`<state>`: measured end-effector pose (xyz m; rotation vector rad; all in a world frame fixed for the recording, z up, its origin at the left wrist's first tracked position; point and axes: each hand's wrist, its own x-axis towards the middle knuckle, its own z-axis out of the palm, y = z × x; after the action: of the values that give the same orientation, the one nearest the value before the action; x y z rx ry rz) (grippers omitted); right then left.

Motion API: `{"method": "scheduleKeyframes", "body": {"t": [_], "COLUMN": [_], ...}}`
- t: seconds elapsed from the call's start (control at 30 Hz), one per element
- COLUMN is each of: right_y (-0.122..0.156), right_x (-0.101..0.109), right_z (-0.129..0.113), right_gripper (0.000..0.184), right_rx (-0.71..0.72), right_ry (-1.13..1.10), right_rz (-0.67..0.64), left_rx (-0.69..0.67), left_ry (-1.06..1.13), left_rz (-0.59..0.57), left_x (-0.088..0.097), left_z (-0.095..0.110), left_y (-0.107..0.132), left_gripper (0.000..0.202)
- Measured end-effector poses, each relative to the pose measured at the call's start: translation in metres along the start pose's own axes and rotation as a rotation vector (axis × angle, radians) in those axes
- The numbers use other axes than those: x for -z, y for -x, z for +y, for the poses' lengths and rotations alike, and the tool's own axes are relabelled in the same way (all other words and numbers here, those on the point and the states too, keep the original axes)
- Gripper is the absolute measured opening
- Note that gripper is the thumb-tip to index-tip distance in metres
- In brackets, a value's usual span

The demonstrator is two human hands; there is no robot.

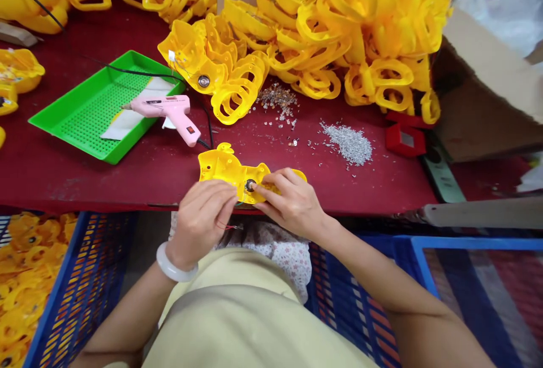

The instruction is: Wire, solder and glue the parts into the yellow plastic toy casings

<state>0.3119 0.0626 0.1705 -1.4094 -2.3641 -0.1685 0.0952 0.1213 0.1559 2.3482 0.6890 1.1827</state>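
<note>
A yellow plastic shell (220,167) with a hollow inside lies at the table's front edge, between my two hands. Set in it is a small round dark speaker (249,185). My right hand (292,198) grips the shell's right part, its index fingertip on the speaker and its thumb by the near edge. My left hand (206,212), with a white bangle on the wrist, is closed in a pinch at the near left edge. Thin red wires (229,226) run from its fingers and hang over the table edge; the fingertips are partly hidden.
A pink glue gun (169,111) rests against a green perforated tray (114,153). Behind are stacked yellow shells (314,34). Loose screws (350,143) and small metal pieces (278,102) lie in piles. A red box (405,141) is at right; blue crates (91,277) stand below.
</note>
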Motion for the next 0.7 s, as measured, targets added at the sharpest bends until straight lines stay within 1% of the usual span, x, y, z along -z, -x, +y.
{"method": "scheduleKeyframes", "body": {"t": [0.07, 0.1, 0.13, 0.17, 0.2, 0.23, 0.27, 0.3, 0.33, 0.37, 0.4, 0.47, 0.5, 0.53, 0.6, 0.63, 0.7], "right_y": [0.004, 0.006, 0.008, 0.010, 0.011, 0.012, 0.013, 0.014, 0.014, 0.014, 0.014, 0.014, 0.014, 0.014, 0.015, 0.015, 0.016], "right_x": [0.002, 0.002, 0.002, 0.002, 0.001, 0.000, 0.000, -0.001, -0.001, -0.002, -0.002, -0.004, -0.005, -0.006, -0.008, -0.008, -0.004], "right_z": [0.006, 0.008, 0.009, 0.010, 0.011, 0.011, 0.011, 0.011, 0.011, 0.011, 0.011, 0.011, 0.012, 0.012, 0.013, 0.014, 0.014], "right_gripper": [0.027, 0.027, 0.027, 0.027, 0.027, 0.027, 0.027, 0.027, 0.027, 0.027, 0.027, 0.027, 0.026, 0.025, 0.023, 0.023, 0.023], "right_rx": [-0.008, -0.014, -0.021, -0.027, -0.030, -0.031, -0.034, -0.038, -0.045, -0.051, -0.057, -0.061, -0.064, -0.070, -0.094, -0.110, -0.134], "right_ry": [-0.026, -0.040, -0.051, -0.057, -0.059, -0.058, -0.058, -0.059, -0.062, -0.067, -0.072, -0.070, -0.066, -0.061, -0.054, -0.056, -0.090], "right_rz": [-0.006, -0.006, -0.004, 0.000, 0.008, 0.019, 0.030, 0.040, 0.046, 0.052, 0.059, 0.077, 0.087, 0.095, 0.104, 0.113, 0.175], "left_rx": [0.042, 0.095, 0.183, 0.311, 0.477, 0.639, 0.752, 0.834, 0.876, 0.842, 0.768, 0.579, 0.502, 0.434, 0.317, 0.278, 0.214], "left_ry": [-0.139, -0.210, -0.262, -0.265, -0.202, -0.125, -0.062, -0.026, -0.067, -0.204, -0.356, -0.589, -0.647, -0.673, -0.634, -0.570, -0.427], "left_rz": [0.104, 0.155, 0.213, 0.262, 0.317, 0.342, 0.350, 0.360, 0.359, 0.346, 0.333, 0.314, 0.307, 0.295, 0.246, 0.197, 0.045], "left_x": [0.004, 0.007, 0.010, 0.012, 0.015, 0.018, 0.021, 0.025, 0.029, 0.034, 0.040, 0.052, 0.057, 0.061, 0.065, 0.063, 0.052], "left_z": [-0.004, -0.009, -0.016, -0.025, -0.036, -0.046, -0.056, -0.064, -0.071, -0.074, -0.075, -0.068, -0.061, -0.053, -0.035, -0.028, -0.018], "left_y": [-0.004, -0.005, -0.006, -0.007, -0.007, -0.006, -0.006, -0.004, -0.003, -0.002, -0.001, -0.004, -0.007, -0.013, -0.030, -0.041, -0.066], "left_gripper": [0.019, 0.016, 0.013, 0.014, 0.023, 0.037, 0.049, 0.060, 0.069, 0.072, 0.069, 0.057, 0.052, 0.049, 0.040, 0.034, 0.022]}}
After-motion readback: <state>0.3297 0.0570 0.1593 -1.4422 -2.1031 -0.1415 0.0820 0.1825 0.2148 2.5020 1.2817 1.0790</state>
